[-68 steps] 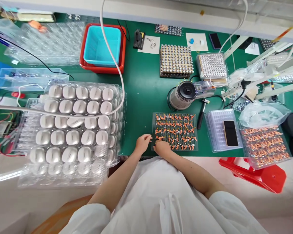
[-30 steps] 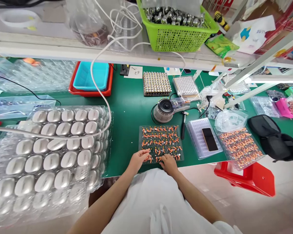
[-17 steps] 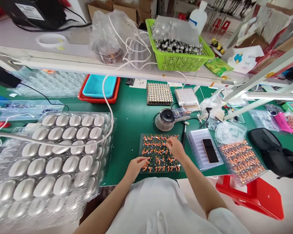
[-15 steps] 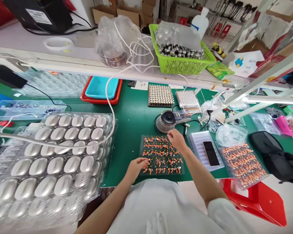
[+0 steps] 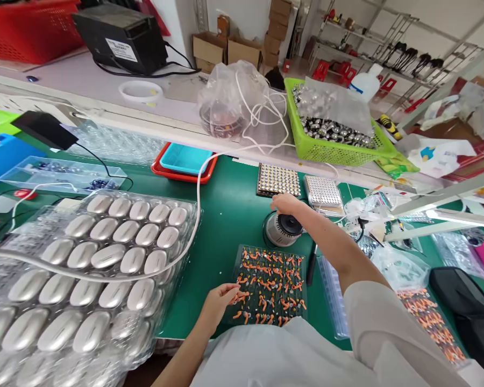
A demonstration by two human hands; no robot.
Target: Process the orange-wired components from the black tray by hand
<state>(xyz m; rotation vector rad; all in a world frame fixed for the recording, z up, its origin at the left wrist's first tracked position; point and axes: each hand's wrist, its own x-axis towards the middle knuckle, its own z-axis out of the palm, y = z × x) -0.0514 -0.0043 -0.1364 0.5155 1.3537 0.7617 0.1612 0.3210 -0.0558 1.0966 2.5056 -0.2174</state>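
Observation:
My left hand (image 5: 218, 303) is at the left edge of a dark tray (image 5: 305, 279) that carries rows of small curved orange parts (image 5: 268, 284). Its thumb and fingers are pinched on one small orange part at the fingertips. My right hand (image 5: 287, 204) reaches over a grey round device with a black top (image 5: 283, 230). Its fingers are bunched together just below a block of small round white and gold parts (image 5: 279, 180); whatever they hold is hidden.
Stacked clear trays of silvery oval cases (image 5: 125, 231) fill the left. A white cable (image 5: 197, 226) loops across them. Nested blue and red bins (image 5: 185, 159) stand behind, beneath a shelf with a green basket (image 5: 339, 150). Right of the device lies a black-handled tool (image 5: 311, 266).
My right hand has moved from the dark tray up and away, over the round device. My left hand stays at the tray's left edge. The view has tilted upward.

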